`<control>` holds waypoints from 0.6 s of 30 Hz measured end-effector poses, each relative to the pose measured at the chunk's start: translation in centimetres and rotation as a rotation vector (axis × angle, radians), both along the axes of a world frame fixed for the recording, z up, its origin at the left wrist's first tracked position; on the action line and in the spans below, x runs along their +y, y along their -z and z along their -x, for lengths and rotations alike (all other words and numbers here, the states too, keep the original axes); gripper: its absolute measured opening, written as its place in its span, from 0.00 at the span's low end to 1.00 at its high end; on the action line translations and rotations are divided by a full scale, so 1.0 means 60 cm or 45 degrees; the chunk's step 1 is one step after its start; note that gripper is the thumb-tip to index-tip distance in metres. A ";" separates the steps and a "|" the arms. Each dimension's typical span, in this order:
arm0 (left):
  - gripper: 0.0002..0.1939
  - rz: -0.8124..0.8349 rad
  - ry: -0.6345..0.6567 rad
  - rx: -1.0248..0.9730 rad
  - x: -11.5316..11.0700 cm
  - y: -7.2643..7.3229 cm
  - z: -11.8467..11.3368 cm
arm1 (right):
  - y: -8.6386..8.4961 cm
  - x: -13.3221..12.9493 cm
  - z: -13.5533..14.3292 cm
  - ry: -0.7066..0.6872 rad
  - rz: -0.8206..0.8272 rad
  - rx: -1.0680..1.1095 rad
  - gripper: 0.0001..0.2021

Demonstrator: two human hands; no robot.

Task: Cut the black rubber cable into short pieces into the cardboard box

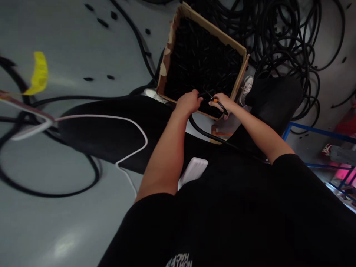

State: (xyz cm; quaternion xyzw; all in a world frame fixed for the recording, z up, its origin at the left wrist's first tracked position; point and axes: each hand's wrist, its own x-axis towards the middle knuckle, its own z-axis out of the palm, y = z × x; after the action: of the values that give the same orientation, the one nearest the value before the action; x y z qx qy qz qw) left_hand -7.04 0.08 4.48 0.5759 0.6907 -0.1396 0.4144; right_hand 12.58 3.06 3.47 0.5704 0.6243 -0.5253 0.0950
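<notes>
Over the near edge of the cardboard box point(164, 70), my left hand point(190, 101) is closed around a black hose point(203, 132), whose length curves down toward my lap. My right hand point(224, 101) grips scissors point(221, 106) with black and orange handles. Their blades point left toward the hose end near my left fingers; whether they touch it I cannot tell. Below both hands, short black hose pieces point(203, 59) fill the box.
Tangled black hose point(280, 40) lies on the floor at the upper right. Scattered pieces point(102, 22) and a hose loop point(55, 194) lie to the left. A white cable point(111, 116) crosses my leg. A blue frame point(319, 132) stands at right.
</notes>
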 end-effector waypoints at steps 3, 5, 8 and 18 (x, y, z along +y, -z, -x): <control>0.29 -0.037 -0.030 -0.003 0.000 0.007 0.001 | 0.013 -0.003 0.000 0.042 -0.022 0.023 0.15; 0.30 -0.060 -0.044 -0.019 -0.001 0.014 0.003 | 0.025 -0.007 0.000 0.110 0.033 0.085 0.14; 0.30 -0.068 -0.076 -0.039 -0.001 0.025 0.005 | 0.043 -0.014 0.003 0.217 0.157 0.223 0.10; 0.27 -0.061 0.099 -0.137 0.002 0.026 0.001 | 0.041 -0.008 0.006 0.050 0.074 0.396 0.09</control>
State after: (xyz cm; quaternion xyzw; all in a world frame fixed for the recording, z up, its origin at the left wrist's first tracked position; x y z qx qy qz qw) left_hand -7.13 0.20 2.92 0.6189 0.6476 -0.1078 0.4313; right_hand 12.22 2.60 1.04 0.4914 0.6048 -0.6268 0.0033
